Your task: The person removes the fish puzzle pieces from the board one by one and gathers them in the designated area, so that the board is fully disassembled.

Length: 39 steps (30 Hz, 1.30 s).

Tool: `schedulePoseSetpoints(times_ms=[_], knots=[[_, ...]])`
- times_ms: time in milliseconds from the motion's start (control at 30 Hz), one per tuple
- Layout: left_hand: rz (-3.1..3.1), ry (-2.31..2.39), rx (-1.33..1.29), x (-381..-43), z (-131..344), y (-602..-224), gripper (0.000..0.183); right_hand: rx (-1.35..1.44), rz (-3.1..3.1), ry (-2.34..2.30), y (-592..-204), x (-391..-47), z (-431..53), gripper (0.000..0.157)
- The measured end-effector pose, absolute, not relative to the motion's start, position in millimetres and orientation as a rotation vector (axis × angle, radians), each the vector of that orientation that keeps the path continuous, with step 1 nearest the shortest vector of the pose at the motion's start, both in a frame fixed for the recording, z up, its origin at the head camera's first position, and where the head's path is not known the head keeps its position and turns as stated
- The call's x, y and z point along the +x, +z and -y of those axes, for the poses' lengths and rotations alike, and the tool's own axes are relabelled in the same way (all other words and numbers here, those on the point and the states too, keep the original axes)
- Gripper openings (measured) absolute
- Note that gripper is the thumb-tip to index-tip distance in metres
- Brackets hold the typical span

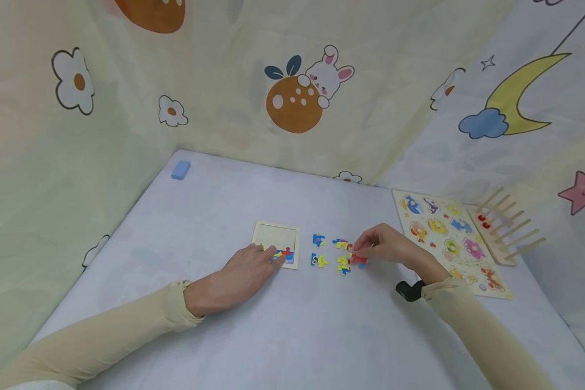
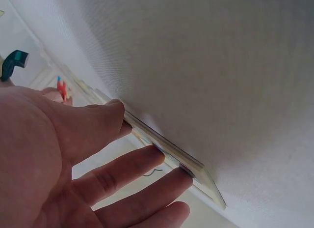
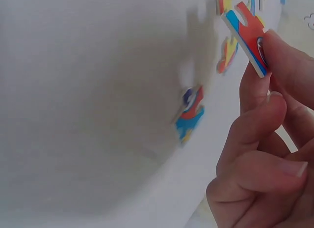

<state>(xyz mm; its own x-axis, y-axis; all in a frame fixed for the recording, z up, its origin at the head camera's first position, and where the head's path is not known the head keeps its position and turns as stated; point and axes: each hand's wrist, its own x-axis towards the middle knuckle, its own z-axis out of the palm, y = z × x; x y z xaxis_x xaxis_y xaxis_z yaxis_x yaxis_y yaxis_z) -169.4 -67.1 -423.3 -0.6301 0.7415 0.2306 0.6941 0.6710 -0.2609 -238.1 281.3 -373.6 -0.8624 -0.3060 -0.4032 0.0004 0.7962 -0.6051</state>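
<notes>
My left hand [image 1: 246, 273] rests with extended fingers on the near part of a small wooden puzzle tray [image 1: 297, 246]. A few colourful pieces [image 1: 287, 252] lie along the tray's near side, partly covered by those fingers. In the left wrist view, the thumb is at the edge of the tray [image 2: 167, 145] and the fingertips touch its inner face. My right hand [image 1: 385, 246] pinches a red and blue puzzle piece [image 3: 250, 34] between thumb and finger, above the table. Beside it, several loose pieces [image 1: 343, 264] lie between the two hands.
At the right lies a picture board [image 1: 436, 246] with animal-like shapes. Beyond it stands a wooden base with upright pegs [image 1: 494, 238] and red beads. A light blue block [image 1: 181, 170] sits at the far left corner. Patterned cloth [image 1: 224, 70] encloses the white table.
</notes>
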Motion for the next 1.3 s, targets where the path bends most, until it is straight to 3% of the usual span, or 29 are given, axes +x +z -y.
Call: schedulePoseSetpoints(times_ms=[267,1300], knots=[[2.561,0.204,-1.141,-168.6,67.1,-422.9,0.043,-0.173,-2.429,-0.839,-381.4,-231.3,-301.8,0.013],[2.558,0.179,-1.147,-169.2,67.6,-422.1,0.043,-0.224,-2.670,-0.750,-390.2,-209.8,-309.2,0.012]])
